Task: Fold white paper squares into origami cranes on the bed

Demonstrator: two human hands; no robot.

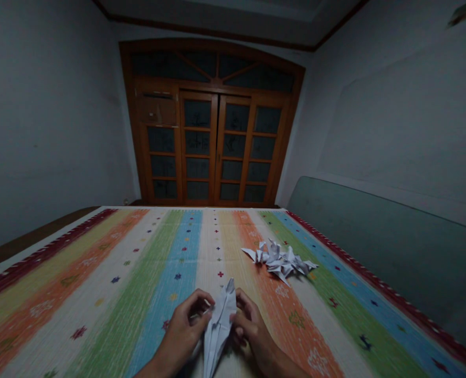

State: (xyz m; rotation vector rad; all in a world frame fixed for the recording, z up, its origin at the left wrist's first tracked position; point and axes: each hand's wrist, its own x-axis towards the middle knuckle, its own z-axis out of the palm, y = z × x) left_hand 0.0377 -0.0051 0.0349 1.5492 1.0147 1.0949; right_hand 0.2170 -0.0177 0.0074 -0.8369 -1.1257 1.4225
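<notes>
Folded paper (220, 320), lower end cut off, pinched by left hand (186, 328) and right hand (249, 328).

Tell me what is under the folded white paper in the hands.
Under the folded white paper lies the striped cloth, showing on both sides. The left hand and right hand pinch its edges. The cloth directly beneath, and any fingers tucked below, are covered.
</notes>
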